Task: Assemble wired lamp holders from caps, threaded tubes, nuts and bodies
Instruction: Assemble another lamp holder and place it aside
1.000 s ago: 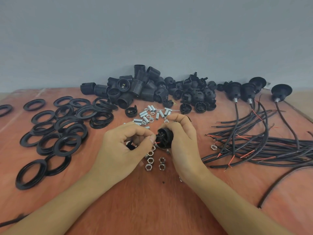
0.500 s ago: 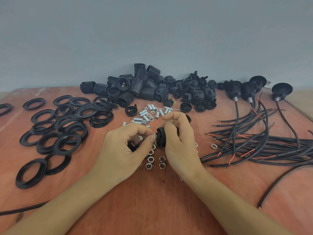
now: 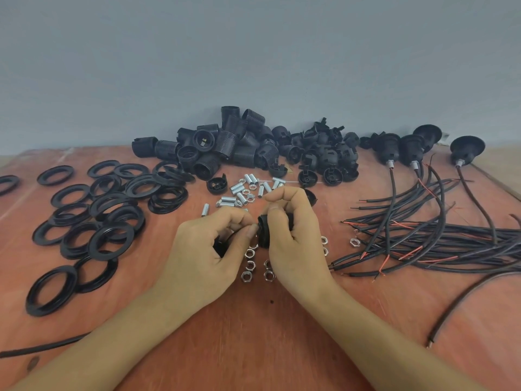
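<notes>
Since the earlier frames the black cap point(image 3: 263, 231) has turned from face-on to edge-on. The right hand point(image 3: 296, 241) grasps it, fingers curled round its body, above the table centre. The left hand point(image 3: 205, 252) is clenched on a black cable point(image 3: 219, 247), thumb tip touching the cap's left face. Cap axis: roughly level, running left to right; fingers hide which end faces left.

- Just below: nuts point(image 3: 249, 265), eight visible
- Beyond: threaded tubes point(image 3: 236, 190), about twelve
- Left: rings point(image 3: 111, 241), overlapped, count indeterminate
- Rear: heaped bodies point(image 3: 222, 148)
- Right: four wired holders point(image 3: 387, 148), loose cables point(image 3: 451, 238)

Surface: reddish wooden table point(image 3: 267, 334); grey-blue wall point(image 3: 253, 52) behind
</notes>
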